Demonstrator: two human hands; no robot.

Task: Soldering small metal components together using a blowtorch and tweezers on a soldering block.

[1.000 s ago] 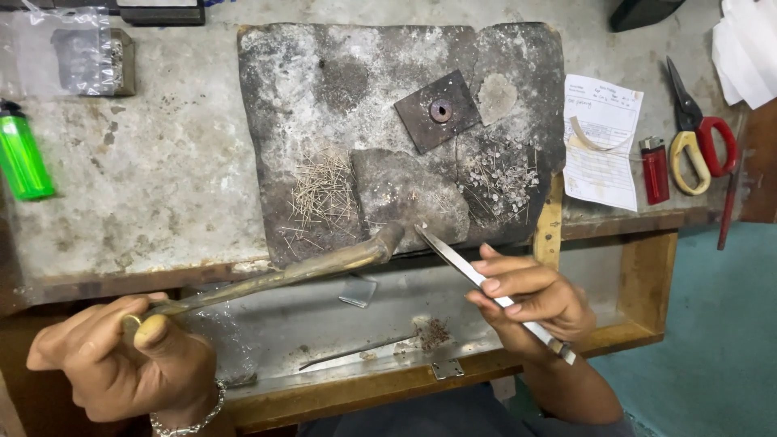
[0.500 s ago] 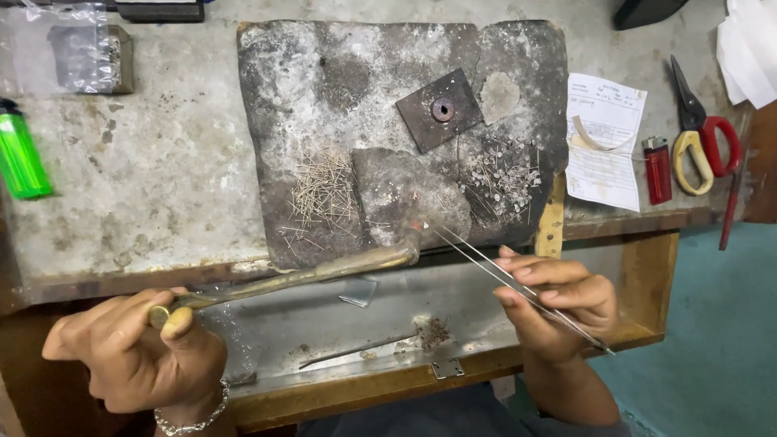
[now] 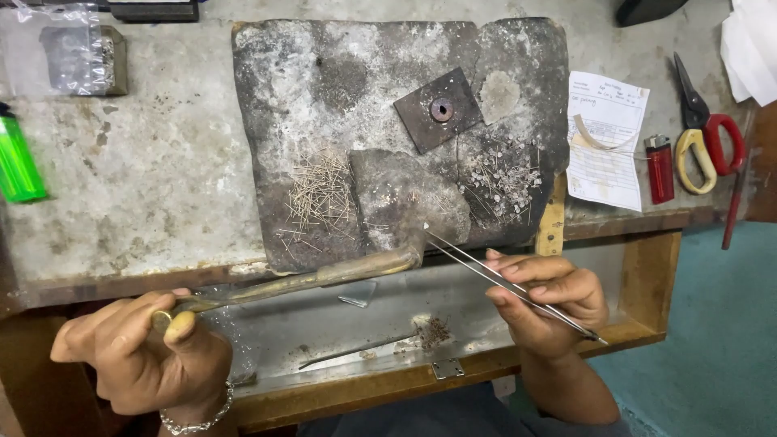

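Currently the left hand (image 3: 142,356) is closed in a fist-like grip round the near end of a long brass torch pipe (image 3: 299,279), thumb pressed on top. Pipe's long axis runs low-left to upper-right, shallow slope; its tip points right and slightly away from the person, ending at the front edge of the grey soldering slab (image 3: 388,121), just beside the smaller grey block (image 3: 405,198) lying on that slab.

Right hand (image 3: 546,303) pinches a pair of slim steel tweezers (image 3: 510,283) between thumb and fingers, roughly mid-length. Tweezers' long axis runs upper-left to lower-right; points aim up-left at the near corner of the small block, back end sticks out past the palm to the lower right. Tweezer points and pipe tip are near each other, converging at the block's front edge; contact cannot be told.

On the slab: a heap of thin wire bits (image 3: 320,194) left of the block, small round pieces (image 3: 502,178) to its right, a dark square plate (image 3: 441,109) with a centre hole further back.

Bench side: green lighter (image 3: 18,162) far left, red lighter (image 3: 660,168) and scissors (image 3: 704,137) right, paper slip (image 3: 605,137) between slab and red lighter. An open metal-lined drawer (image 3: 388,324) sits under both hands.
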